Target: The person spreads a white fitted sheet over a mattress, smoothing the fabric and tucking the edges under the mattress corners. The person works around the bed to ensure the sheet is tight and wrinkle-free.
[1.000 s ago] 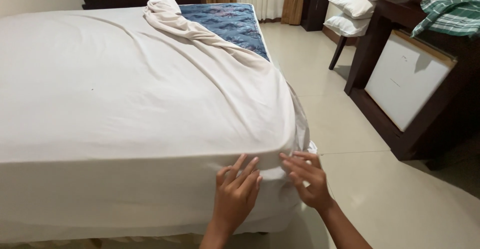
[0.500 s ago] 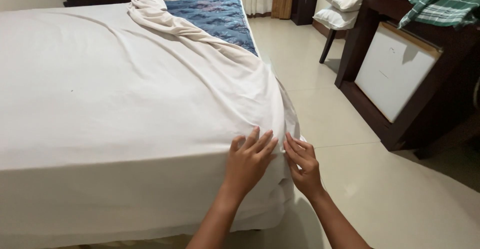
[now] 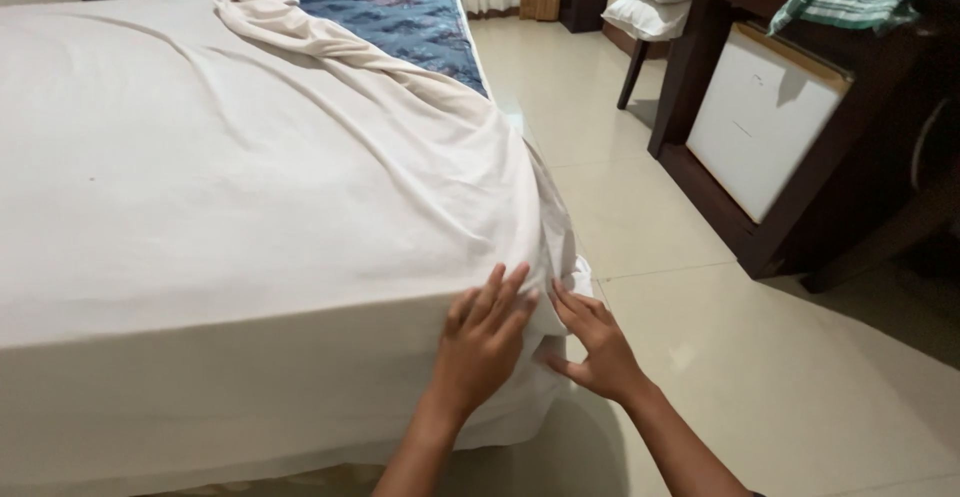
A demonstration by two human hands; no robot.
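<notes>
Pale tile floor (image 3: 800, 377) ran along the bed at three o'clock, below a dark desk (image 3: 800, 227). At six o'clock the left hand (image 3: 482, 342) lay flat, fingers spread, pressing the white sheet (image 3: 250, 187) against the mattress corner. The right hand (image 3: 590, 342) touched the bunched fold beside it, fingers loosely open, gripping nothing. At twelve o'clock blue mattress (image 3: 400, 17) showed bare; a hard tug could probably drag more sheet off.

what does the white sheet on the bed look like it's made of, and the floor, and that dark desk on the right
White sheet: soft woven cloth, probably cotton, matte; it creases and bunches. Floor: glossy pale tiles, likely ceramic; grout lines and reflections show. Dark desk: dark brown wood or wood veneer, smooth finish; which one cannot be told.
</notes>
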